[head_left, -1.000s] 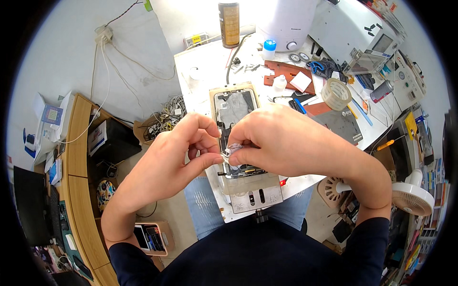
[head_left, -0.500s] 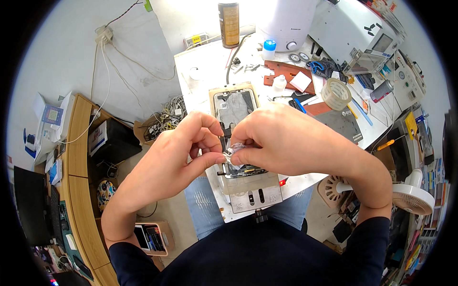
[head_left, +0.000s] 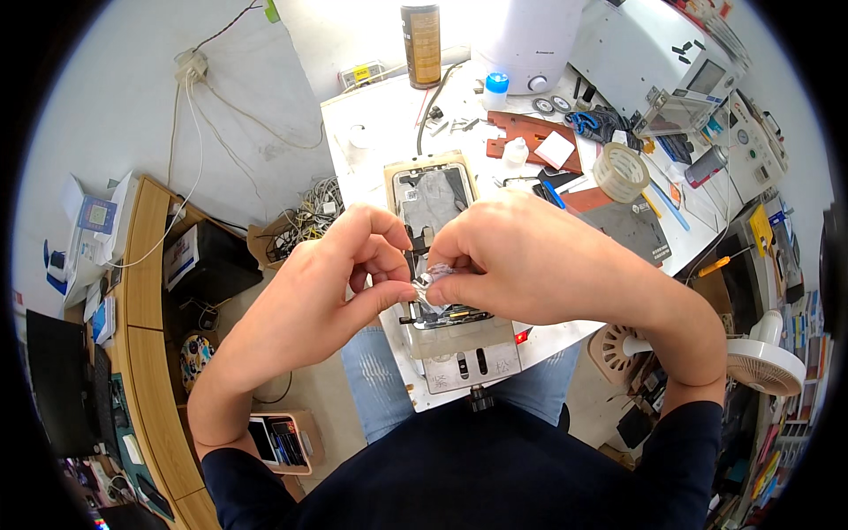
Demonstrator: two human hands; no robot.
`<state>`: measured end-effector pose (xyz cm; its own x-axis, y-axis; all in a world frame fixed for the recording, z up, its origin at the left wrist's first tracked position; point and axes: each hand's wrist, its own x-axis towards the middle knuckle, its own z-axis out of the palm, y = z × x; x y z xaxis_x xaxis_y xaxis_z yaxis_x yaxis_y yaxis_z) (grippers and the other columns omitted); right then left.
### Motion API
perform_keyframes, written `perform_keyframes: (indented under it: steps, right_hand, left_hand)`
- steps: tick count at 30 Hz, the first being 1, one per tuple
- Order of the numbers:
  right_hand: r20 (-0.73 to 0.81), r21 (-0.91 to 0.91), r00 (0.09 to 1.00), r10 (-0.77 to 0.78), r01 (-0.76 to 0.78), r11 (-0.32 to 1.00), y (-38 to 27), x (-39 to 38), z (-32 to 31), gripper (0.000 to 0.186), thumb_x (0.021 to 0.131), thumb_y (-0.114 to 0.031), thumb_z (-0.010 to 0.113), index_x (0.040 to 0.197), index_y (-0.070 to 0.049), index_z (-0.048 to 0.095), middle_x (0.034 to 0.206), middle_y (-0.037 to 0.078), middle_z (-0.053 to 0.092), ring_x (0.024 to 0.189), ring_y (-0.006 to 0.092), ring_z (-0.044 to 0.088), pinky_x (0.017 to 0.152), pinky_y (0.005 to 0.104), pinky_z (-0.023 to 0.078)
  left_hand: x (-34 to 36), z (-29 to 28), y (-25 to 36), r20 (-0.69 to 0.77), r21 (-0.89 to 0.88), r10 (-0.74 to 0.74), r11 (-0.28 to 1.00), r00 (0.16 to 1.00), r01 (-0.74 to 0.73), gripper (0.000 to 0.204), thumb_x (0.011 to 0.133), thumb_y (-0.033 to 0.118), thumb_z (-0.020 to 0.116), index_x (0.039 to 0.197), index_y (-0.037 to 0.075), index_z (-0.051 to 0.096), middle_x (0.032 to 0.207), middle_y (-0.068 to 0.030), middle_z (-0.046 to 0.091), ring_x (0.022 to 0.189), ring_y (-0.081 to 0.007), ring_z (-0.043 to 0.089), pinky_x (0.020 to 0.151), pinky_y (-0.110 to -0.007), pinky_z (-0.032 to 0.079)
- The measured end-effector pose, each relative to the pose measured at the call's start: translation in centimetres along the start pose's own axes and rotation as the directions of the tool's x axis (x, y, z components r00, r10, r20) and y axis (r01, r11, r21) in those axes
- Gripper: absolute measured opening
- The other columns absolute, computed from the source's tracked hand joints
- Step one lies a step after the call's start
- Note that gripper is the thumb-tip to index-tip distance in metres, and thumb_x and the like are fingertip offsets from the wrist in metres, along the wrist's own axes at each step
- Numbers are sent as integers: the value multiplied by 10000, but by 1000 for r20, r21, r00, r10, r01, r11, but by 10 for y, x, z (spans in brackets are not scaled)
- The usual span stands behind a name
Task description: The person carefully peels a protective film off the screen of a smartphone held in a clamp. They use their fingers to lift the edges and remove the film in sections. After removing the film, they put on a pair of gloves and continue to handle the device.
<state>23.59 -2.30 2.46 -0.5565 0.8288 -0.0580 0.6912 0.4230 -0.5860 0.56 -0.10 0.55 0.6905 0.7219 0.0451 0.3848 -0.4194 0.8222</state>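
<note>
My left hand (head_left: 358, 265) and my right hand (head_left: 495, 256) meet over an opened phone (head_left: 433, 190), each with thumb and forefinger closed. Pinched between them is a small crumpled piece of whitish, see-through film (head_left: 430, 281); its exact kind is hard to make out. The phone, dark inside with a grey patch, lies in a metal clamp holder (head_left: 459, 367) with a black knob at its near end. My fingers cover the middle of the phone.
A tape roll (head_left: 621, 172), a small white bottle (head_left: 515, 154) and a reddish-brown plate (head_left: 503, 132) lie right of the phone. A tall can (head_left: 422, 49) and a white appliance (head_left: 530, 44) stand at the back. A small fan (head_left: 767, 362) is at the right, a wooden cabinet (head_left: 141, 353) at the left.
Both hands keep nearly the same pose, fingers still pinching the film. The view has shifted very slightly; nothing else visibly moved.
</note>
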Motion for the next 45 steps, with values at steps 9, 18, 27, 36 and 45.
perform_keyframes:
  steps: [9,18,27,36,45]
  right_hand:
    - [20,-12,1000,24,-23,1000,0,0,-1,278,888,-264,743,860,11,710,705,142,687,710,326,692,675,411,532]
    - [29,4,996,81,-81,997,-2,2,0,281,879,-270,760,891,9,724,724,134,706,712,294,707,683,390,543]
    - [-22,48,998,61,-60,997,-3,5,3,260,876,-248,764,948,0,732,777,129,726,747,267,718,698,360,549]
    - [-3,36,996,87,-87,996,-7,4,3,230,912,-222,701,933,3,739,778,165,716,769,312,711,727,401,547]
    - [10,13,995,100,-101,995,-12,5,0,235,913,-235,700,950,-9,753,818,181,721,798,338,708,755,428,551]
  left_hand:
    - [-1,1,1,-4,19,16,1000,1000,-16,359,899,26,755,1156,44,505,847,-30,695,785,-88,631,661,-255,459]
    - [0,-1,0,-4,8,-10,1000,1000,10,363,899,18,754,1161,35,503,852,-33,685,799,-95,633,691,-262,472]
    - [-4,-4,-1,6,-13,-63,998,998,63,351,912,17,741,1165,24,498,857,-36,673,819,-98,637,738,-270,483]
    - [-2,-4,-2,36,-76,-57,995,998,60,360,943,18,708,1224,23,483,863,-15,640,825,-76,607,735,-253,463]
    - [-4,-5,-3,69,-72,-72,994,995,77,367,952,5,690,1244,16,468,872,-21,633,835,-78,601,770,-255,473]
